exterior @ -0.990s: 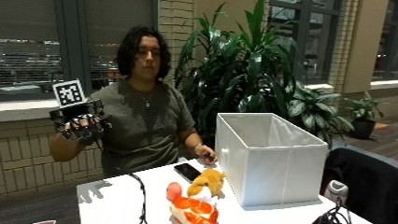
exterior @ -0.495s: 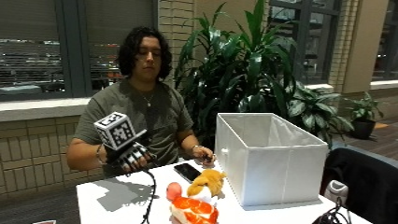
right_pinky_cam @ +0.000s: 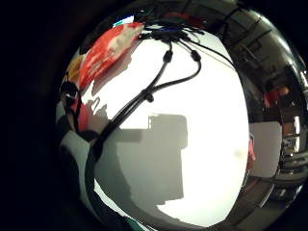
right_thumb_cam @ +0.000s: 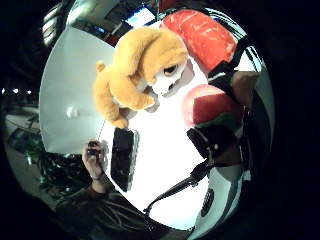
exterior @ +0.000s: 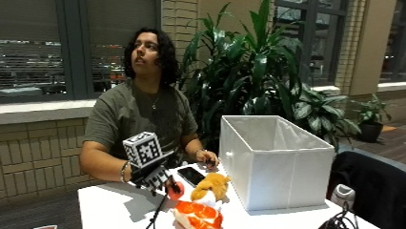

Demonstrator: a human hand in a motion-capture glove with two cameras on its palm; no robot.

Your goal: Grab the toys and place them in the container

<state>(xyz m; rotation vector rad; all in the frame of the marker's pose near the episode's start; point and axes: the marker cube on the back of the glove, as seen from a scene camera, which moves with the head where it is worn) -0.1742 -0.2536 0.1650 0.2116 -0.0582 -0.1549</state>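
Note:
My gloved right hand [exterior: 155,177] is down on the white table [exterior: 114,207], over a round red toy with a green rind [exterior: 175,190]. In the thumb side palm view that toy [right_thumb_cam: 212,107] lies between my thumb [right_thumb_cam: 244,85] and a gloved finger [right_thumb_cam: 215,141], which curl against it. A yellow plush dog [exterior: 211,185] lies beside it, in front of the open white container [exterior: 276,162]. An orange and white plush [exterior: 198,215] lies near the table's front. The dog [right_thumb_cam: 140,70] and the orange plush [right_thumb_cam: 200,32] also show from the palm.
A black phone [exterior: 190,175] lies on the table by the person's bare left hand [exterior: 208,160]. Black cables [right_pinky_cam: 154,86] run across the tabletop near my hand. Large plants [exterior: 254,81] stand behind the container. A dark chair back [exterior: 371,186] is at the right.
My right hand has come down from shoulder height to the table and moved right, onto the red toy. The toys, phone and container have stayed put.

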